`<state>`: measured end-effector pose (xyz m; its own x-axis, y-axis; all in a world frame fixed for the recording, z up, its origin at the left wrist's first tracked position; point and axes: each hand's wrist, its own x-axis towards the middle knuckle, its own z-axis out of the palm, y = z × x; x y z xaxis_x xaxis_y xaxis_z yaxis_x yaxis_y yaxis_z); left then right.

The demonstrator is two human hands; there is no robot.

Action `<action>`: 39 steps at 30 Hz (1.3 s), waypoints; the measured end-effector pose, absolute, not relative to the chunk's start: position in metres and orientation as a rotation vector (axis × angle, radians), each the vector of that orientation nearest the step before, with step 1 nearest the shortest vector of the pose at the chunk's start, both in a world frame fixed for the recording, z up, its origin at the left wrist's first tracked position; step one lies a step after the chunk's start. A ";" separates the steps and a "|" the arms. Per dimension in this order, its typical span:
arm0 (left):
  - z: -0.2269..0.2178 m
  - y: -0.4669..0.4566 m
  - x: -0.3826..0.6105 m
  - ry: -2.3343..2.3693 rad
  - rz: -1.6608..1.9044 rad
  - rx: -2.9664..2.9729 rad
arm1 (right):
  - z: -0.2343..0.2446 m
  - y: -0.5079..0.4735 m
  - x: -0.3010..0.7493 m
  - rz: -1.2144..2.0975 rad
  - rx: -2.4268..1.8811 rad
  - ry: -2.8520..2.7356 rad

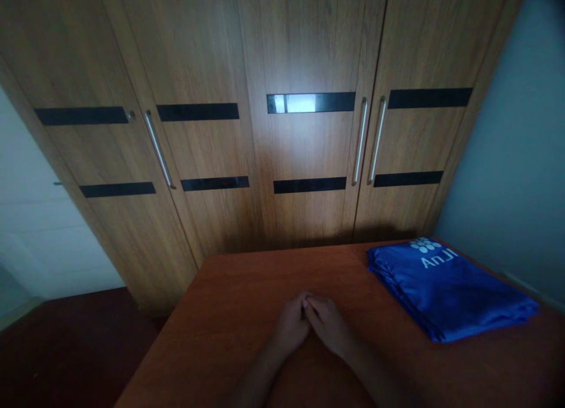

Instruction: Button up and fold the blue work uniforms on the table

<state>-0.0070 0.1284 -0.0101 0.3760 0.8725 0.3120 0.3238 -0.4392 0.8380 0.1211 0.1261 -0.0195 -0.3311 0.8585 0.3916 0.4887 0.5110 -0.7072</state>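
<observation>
Close together over the middle of the brown table (pixel 247 290), my left hand (pixel 292 321) and my right hand (pixel 327 322) meet at the fingertips. Both are closed, with the fingers curled in and pressed against each other. Nothing shows between them, though the palms are turned out of sight. Nearest to my right hand, but well apart from it, a folded blue cloth (pixel 454 296) with white lettering and a cluster of white dots lies at the table's right side. Its layers are stacked flat.
Behind the table stands a wide wooden wardrobe (pixel 304 143) with dark strips and long metal handles (pixel 359 143). A pale wall (pixel 507 178) borders the right. On the left are a white door (pixel 48 231) and dark red floor (pixel 88 343).
</observation>
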 end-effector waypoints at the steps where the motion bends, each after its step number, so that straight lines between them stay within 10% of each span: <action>1: -0.009 0.128 -0.007 1.038 1.010 1.949 | -0.019 0.126 0.121 0.612 -1.098 -1.986; 39: -0.010 0.129 -0.006 1.068 0.999 1.965 | -0.014 0.123 0.121 0.595 -1.154 -2.004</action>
